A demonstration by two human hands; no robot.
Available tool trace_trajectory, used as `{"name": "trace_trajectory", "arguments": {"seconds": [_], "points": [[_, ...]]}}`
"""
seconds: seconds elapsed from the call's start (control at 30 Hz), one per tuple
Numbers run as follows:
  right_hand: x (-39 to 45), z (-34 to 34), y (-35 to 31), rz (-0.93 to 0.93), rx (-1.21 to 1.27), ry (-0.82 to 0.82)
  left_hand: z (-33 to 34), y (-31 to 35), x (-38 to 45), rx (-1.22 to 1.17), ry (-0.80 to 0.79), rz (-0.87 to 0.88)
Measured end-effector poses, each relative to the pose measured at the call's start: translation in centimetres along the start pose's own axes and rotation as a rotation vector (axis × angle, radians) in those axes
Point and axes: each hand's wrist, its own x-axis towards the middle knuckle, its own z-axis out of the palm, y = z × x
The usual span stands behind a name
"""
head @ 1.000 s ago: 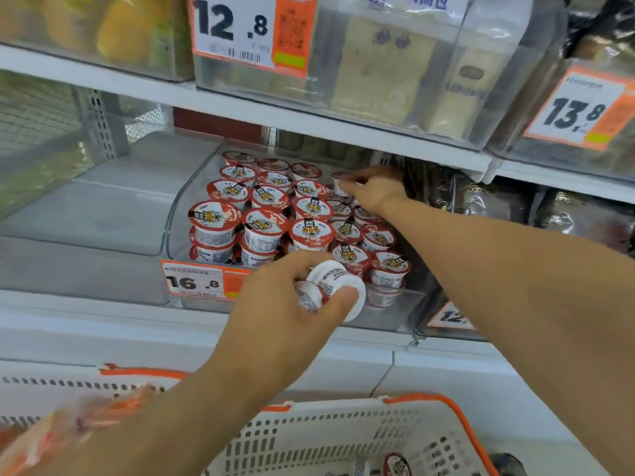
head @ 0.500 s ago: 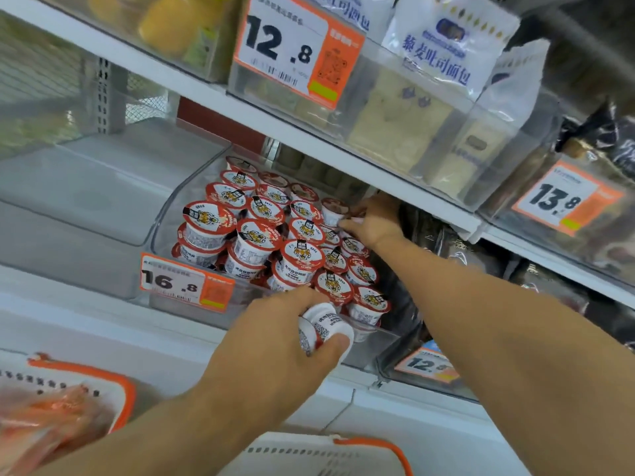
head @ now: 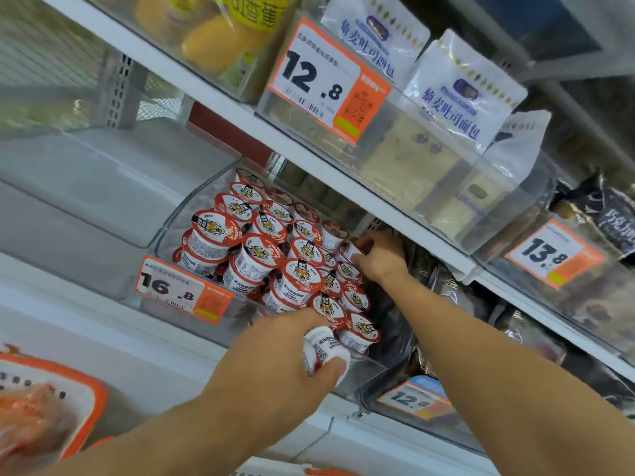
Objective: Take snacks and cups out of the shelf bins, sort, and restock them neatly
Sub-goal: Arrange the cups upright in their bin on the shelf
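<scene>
Head camera, looking up at shop shelves. A clear bin (head: 165, 235) holds red-lidded tiger-print cups (head: 261, 249), stacked two layers deep and leaning. The person's left hand (head: 275, 359) grips two small white cups (head: 324, 348) at the bin's front edge. Their right hand (head: 378, 252) reaches to the back row, fingers curled around one cup (head: 352, 250). Nudging that crowded stack could topple neighbouring cups over the low front lip; the left hand's double hold looks insecure.
</scene>
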Motion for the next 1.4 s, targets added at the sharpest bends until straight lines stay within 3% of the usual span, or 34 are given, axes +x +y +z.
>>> {"name": "trace_trajectory", "arguments": {"seconds": [0.17,0.27,0.33,0.37,0.47,0.53,0.63,0.77,0.9,1.0,1.1,1.2,1.4], "points": [[-0.7,-0.4,-0.5,0.0,0.051,-0.002,0.1,0.1,0.2,0.035,0.002,0.034],[-3.8,-2.0,-1.4,-0.052,0.255,0.064,-0.1,0.3,0.3,0.049,0.034,0.079],[-7.7,-3.8,-2.4,-0.108,0.406,0.007,-0.4,0.5,0.3,0.06,0.068,0.123],[-9.9,-5.0,-2.9,-0.116,0.534,-0.097,-0.5,0.6,0.3,0.07,0.083,0.149],[-15.8,-8.1,-3.8,-0.084,0.917,-0.625,-0.8,1.1,0.5,0.064,0.092,0.227],[-18.0,-8.8,-2.9,-0.125,0.989,-0.786,-0.7,1.5,0.5,0.03,0.053,0.234],[-19.0,-8.3,-0.9,-0.106,1.036,-0.709,-0.4,2.3,0.2,0.045,0.024,0.167],[-18.6,-8.2,0.7,0.033,1.059,-0.417,-0.4,3.8,0.3,-0.097,0.242,-0.009],[-15.1,-6.9,-0.3,-0.005,0.762,-0.034,-1.1,4.2,2.2,-0.379,0.236,-0.228],[-12.0,-4.9,-1.1,-0.105,0.527,0.082,-1.6,4.6,3.9,-0.426,0.224,-0.302],[-9.2,-4.1,-1.8,-0.186,0.194,0.018,-2.0,4.8,5.0,-0.274,0.233,-0.229],[-7.1,-4.5,-1.6,-0.255,-0.144,-0.11,-2.4,5.1,6.2,-0.042,0.19,-0.047],[-5.9,-4.2,-0.7,-0.238,-0.175,-0.192,-2.8,4.5,9.7,0.133,0.258,0.044]]}}
